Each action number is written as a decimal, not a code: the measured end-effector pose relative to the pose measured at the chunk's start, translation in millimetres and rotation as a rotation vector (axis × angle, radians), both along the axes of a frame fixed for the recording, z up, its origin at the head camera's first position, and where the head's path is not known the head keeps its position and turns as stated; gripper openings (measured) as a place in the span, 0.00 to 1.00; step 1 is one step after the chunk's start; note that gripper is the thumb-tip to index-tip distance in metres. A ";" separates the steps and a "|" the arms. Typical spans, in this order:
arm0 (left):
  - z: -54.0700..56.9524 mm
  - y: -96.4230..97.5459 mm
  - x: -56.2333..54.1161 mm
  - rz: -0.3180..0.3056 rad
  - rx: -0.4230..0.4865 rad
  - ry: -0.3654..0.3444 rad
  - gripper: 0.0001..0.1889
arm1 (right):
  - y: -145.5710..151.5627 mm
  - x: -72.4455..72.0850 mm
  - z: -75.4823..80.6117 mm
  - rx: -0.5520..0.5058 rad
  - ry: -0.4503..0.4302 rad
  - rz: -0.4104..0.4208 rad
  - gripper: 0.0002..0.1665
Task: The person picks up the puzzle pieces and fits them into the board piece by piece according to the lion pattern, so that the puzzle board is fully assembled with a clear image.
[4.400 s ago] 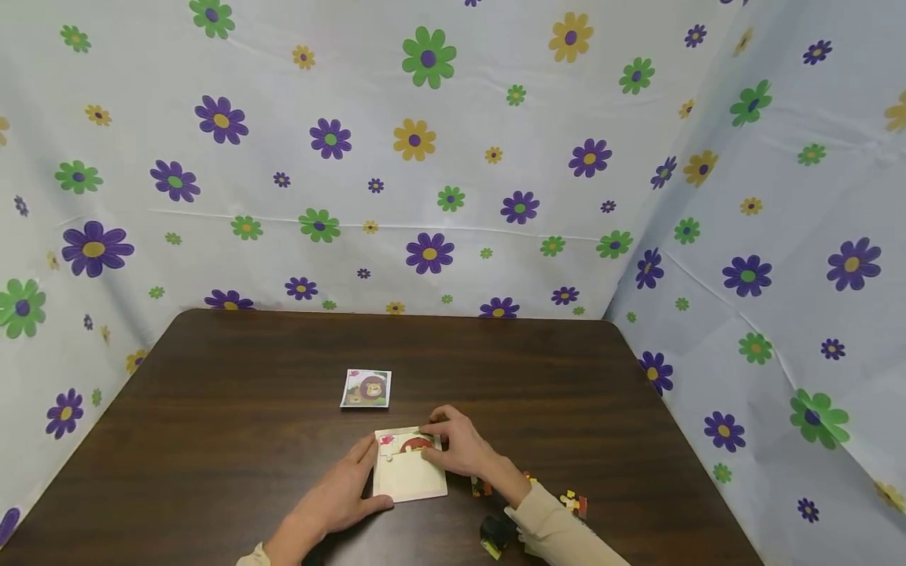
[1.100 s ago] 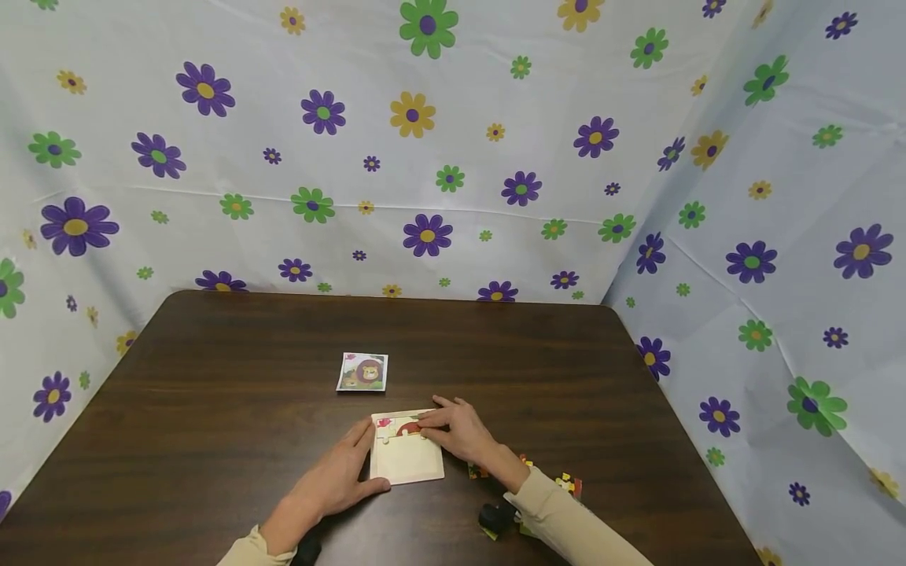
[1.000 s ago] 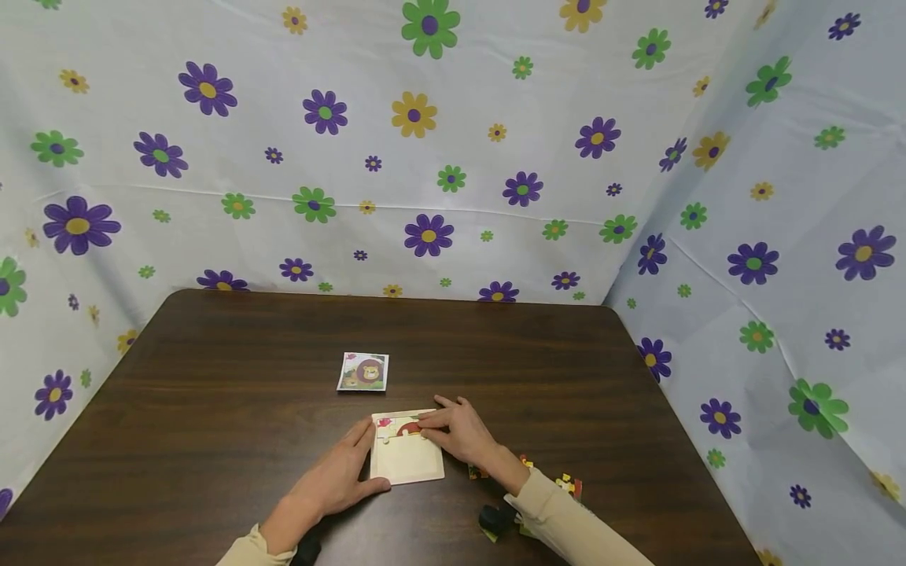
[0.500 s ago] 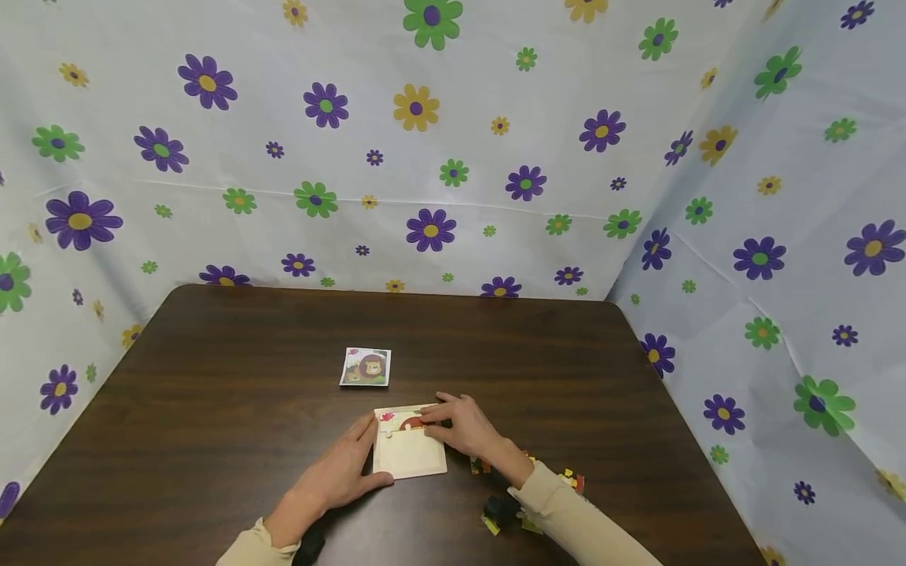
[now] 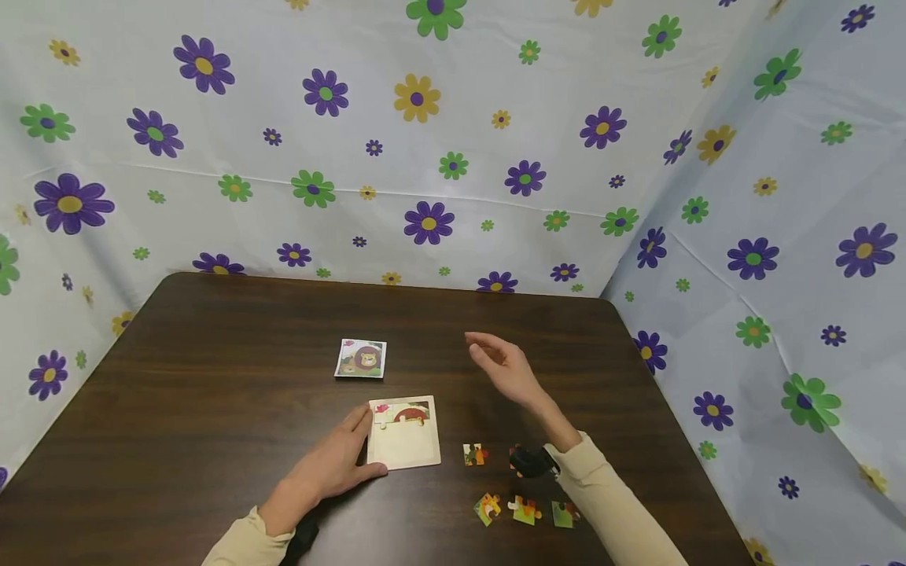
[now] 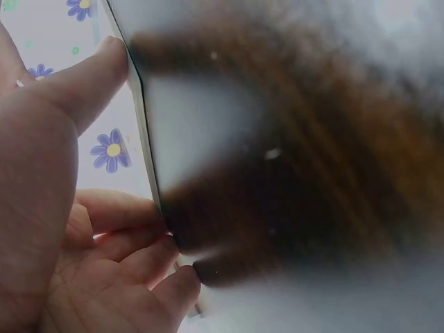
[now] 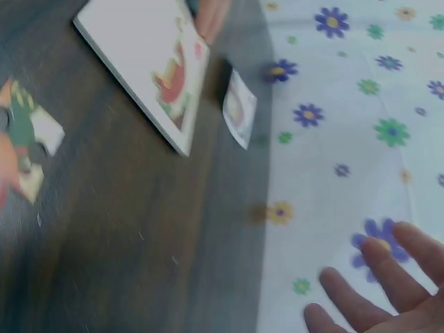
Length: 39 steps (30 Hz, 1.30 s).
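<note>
- Head view: the right hand (image 5: 506, 368) is up over the brown surface (image 5: 241, 369), farther off than the tray (image 5: 403, 450) and to its right. Its grip is loose, with bent fingers and nothing in it.
- Head view: the loose puzzle pieces (image 5: 524, 510) lie right of the tray, back toward the person from that hand. The right hand is nearer to them than the left. One sits near the tray but apart from it. Another is partly hidden by the black wrist camera (image 5: 534, 461).
- Head view: the tray looks about square, so no side is the long one. A row of joined pieces (image 5: 412, 413) fills its far part. A lion card (image 5: 361, 359) lies past it.
- Head view: the left hand (image 5: 336, 458) rests at the tray's left side, its grip spread wide.
- Left wrist view: thumb and fingertips touch a thin edge. How hard they press, I cannot tell.
- Right wrist view: the fingers are apart and hold nothing. The tray is blurry.
</note>
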State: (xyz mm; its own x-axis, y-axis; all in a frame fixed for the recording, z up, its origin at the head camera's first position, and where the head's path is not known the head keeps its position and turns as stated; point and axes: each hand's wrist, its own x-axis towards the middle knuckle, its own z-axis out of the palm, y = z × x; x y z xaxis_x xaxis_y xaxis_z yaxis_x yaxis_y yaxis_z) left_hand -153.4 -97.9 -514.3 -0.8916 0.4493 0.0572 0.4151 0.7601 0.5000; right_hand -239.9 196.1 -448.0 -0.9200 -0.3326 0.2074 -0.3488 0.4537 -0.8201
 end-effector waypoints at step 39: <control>-2.0 1.9 -1.0 0.011 -0.001 0.007 0.47 | -24.0 29.1 -33.1 0.281 -0.044 0.294 0.07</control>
